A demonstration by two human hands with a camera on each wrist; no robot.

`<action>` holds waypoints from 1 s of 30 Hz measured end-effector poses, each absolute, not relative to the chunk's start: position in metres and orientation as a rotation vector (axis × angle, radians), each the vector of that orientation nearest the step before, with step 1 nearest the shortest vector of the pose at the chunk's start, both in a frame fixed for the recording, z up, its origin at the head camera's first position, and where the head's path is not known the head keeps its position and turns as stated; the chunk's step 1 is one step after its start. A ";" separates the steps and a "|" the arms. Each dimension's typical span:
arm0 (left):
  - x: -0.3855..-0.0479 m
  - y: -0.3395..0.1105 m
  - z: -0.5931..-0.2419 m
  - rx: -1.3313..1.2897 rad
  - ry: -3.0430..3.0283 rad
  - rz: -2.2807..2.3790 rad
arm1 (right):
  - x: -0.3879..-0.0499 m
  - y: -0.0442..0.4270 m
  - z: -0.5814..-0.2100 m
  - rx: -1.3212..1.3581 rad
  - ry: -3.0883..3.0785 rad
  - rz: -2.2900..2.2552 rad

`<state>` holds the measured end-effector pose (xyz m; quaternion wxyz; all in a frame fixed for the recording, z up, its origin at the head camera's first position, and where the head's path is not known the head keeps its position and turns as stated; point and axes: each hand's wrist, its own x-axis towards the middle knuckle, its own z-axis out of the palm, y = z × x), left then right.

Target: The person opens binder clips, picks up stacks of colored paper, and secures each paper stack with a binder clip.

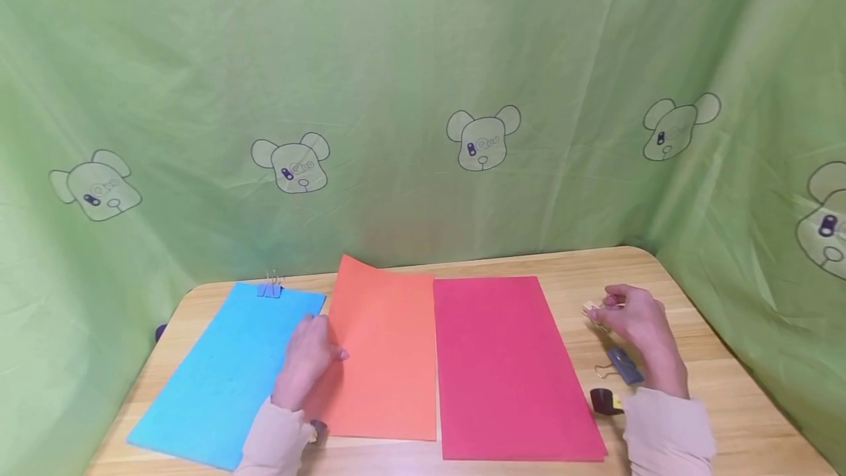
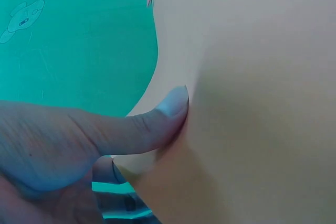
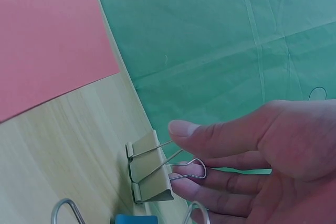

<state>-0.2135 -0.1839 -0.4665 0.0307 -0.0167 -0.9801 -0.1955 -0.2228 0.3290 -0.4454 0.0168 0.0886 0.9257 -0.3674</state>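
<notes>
While the left hand (image 1: 307, 351) pinched the orange paper (image 1: 386, 358) by its left edge, low in the frame's centre, the right hand (image 1: 637, 322) gripped a pale binder clip (image 3: 149, 174) by its wire handles, right of centre.

Narrow free gap between crimson paper (image 1: 515, 366) and obstructing blue clip (image 1: 625, 366).

Tabletop (image 1: 734, 388): pale, wood-grained
Left: blue rectangular paper (image 1: 211, 380)
Middle: orange rectangular paper (image 1: 386, 358), partly lifted
Right: crimson rectangular paper (image 1: 509, 366)
Far right: blue metal binder clip (image 1: 625, 366)
</notes>
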 end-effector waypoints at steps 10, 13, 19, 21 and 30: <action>-0.215 -0.182 -0.469 -0.049 -2.979 -0.641 | -0.223 0.328 -0.445 0.230 2.879 -1.159; -0.215 -0.180 -0.470 -0.053 -2.986 -0.636 | -0.224 0.327 -0.445 0.234 2.886 -1.151; -0.214 -0.176 -0.469 -0.104 -2.961 -0.597 | -0.223 0.328 -0.446 0.232 2.904 -1.142; -0.214 -0.176 -0.469 -0.121 -2.961 -0.622 | -0.223 0.328 -0.447 0.229 2.908 -1.142; -0.218 -0.188 -0.466 -0.145 -3.003 -0.947 | -0.222 0.328 -0.447 0.266 2.898 -1.167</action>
